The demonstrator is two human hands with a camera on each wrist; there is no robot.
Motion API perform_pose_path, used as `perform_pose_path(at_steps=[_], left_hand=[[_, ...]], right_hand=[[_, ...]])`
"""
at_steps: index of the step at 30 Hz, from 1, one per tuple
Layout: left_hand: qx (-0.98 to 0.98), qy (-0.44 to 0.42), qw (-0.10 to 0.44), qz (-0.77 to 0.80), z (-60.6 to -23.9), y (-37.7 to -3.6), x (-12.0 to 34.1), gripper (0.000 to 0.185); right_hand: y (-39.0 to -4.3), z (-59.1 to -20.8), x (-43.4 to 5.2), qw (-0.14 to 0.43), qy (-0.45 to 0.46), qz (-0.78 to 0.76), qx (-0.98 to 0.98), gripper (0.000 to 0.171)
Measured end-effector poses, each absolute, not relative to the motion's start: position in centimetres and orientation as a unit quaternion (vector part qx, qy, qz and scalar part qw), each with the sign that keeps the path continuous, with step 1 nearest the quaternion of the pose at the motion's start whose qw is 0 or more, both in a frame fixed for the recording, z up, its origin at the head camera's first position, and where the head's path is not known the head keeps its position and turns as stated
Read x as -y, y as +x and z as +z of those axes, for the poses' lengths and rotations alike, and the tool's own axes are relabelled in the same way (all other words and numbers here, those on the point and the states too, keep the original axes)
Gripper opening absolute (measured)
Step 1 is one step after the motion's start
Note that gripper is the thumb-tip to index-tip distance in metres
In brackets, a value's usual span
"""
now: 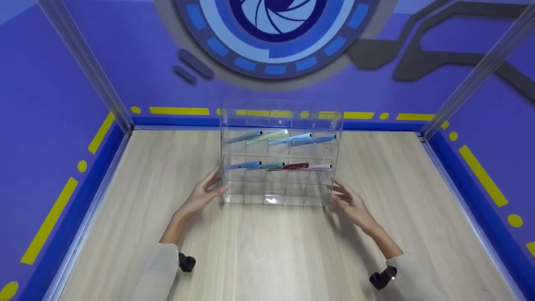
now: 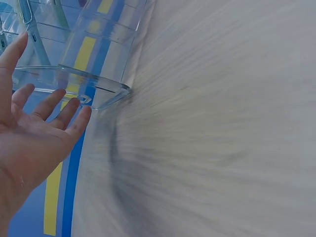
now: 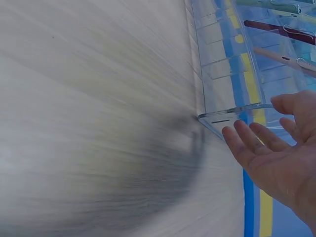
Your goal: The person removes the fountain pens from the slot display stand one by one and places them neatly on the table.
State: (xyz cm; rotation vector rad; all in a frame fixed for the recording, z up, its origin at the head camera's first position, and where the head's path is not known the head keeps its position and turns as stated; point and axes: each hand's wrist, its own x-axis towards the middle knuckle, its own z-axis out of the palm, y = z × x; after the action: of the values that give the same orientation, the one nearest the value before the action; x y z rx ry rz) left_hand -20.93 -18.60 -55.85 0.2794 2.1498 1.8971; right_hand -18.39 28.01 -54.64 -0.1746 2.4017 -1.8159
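A clear acrylic pen rack (image 1: 271,200) stands on the table, holding two rows of capped pens. Its upper row has a teal pen (image 1: 246,137), a pale green pen (image 1: 271,136) and blue ones; a dark red pen (image 1: 296,166) and a pale pink pen (image 1: 319,167) lie in the lower row. My left hand (image 1: 202,194) is at the rack's lower left side, thumb near the front edge, fingers spread in the left wrist view. Opposite it, my right hand (image 1: 353,207) has its extended fingertips right at the lower right side.
A pale wood-grain table (image 1: 267,255) lies under the rack. Behind it rises a blue printed wall (image 1: 150,92), with side panels left and right joined by metal corner posts (image 1: 87,62). Each sleeve carries a small black camera (image 1: 187,262).
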Motion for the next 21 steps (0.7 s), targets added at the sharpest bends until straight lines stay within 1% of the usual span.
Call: perform_pose_path(at_steps=[6, 11, 16, 21], left_hand=[[-0.734, 0.084, 0.131, 0.661, -56.5, -21.2, 18.5, 0.077], [-0.728, 0.074, 0.143, 0.666, -56.8, -21.7, 18.5, 0.079], [-0.678, 0.063, 0.150, 0.716, -56.8, -22.4, 18.5, 0.077], [-0.621, 0.070, 0.153, 0.765, -56.3, -23.3, 18.3, 0.072]], right_hand=[[-18.7, -54.5, -28.1, 0.049, -0.056, -0.606, -0.792, 0.053], [-18.5, -54.0, -28.5, 0.045, -0.062, -0.604, -0.793, 0.049], [-18.4, -53.3, -29.1, 0.041, -0.070, -0.602, -0.794, 0.046], [-18.4, -52.2, -29.6, 0.018, -0.064, -0.608, -0.791, 0.039]])
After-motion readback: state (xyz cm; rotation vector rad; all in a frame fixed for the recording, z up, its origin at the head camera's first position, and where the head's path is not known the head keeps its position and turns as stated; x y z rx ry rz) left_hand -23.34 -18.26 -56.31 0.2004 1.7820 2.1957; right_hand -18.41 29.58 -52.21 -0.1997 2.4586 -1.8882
